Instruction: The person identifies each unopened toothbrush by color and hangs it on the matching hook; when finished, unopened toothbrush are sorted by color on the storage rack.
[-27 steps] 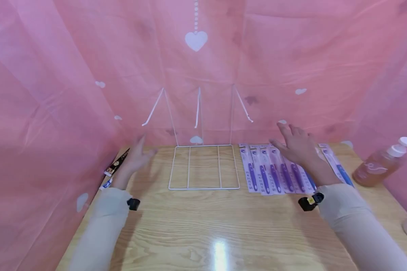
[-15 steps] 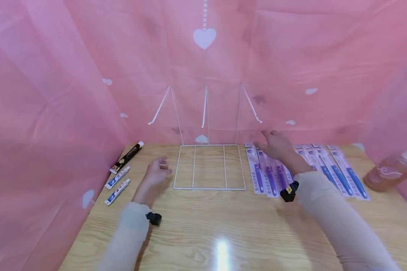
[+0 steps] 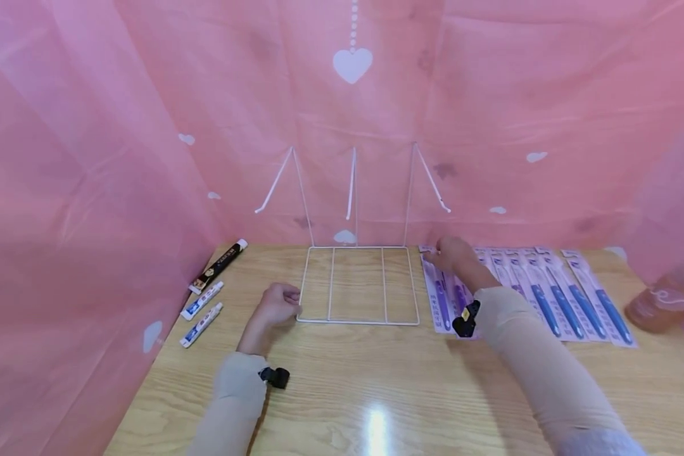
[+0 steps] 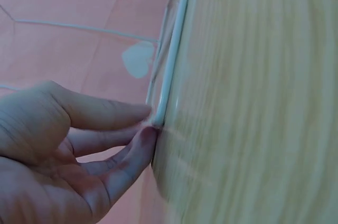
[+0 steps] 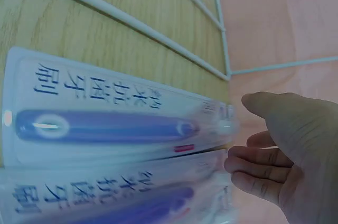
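A white wire rack (image 3: 358, 323) with three upright hooks stands at the back of the wooden table. My left hand (image 3: 276, 304) pinches its front left corner; in the left wrist view the thumb and fingers meet at the white wire (image 4: 176, 49). To the right of the rack, my right hand (image 3: 458, 259) hovers over the upper ends of packaged toothbrushes. In the right wrist view its thumb stands apart from the loosely bent fingers, close to the top of a purple toothbrush pack (image 5: 111, 126). Nothing shows between them.
Blue toothbrush packs (image 3: 595, 304) continue the row rightward. A pump bottle (image 3: 669, 297) of amber liquid stands at far right. On the left lie a black toothpaste tube (image 3: 219, 266) and two small white-blue tubes (image 3: 201, 325). A pink curtain (image 3: 353, 126) hangs behind.
My left hand has come away from the tubes, moving right to the rack's front left corner. My right hand has moved left along the toothbrush row to its left end. The view has shifted slightly.
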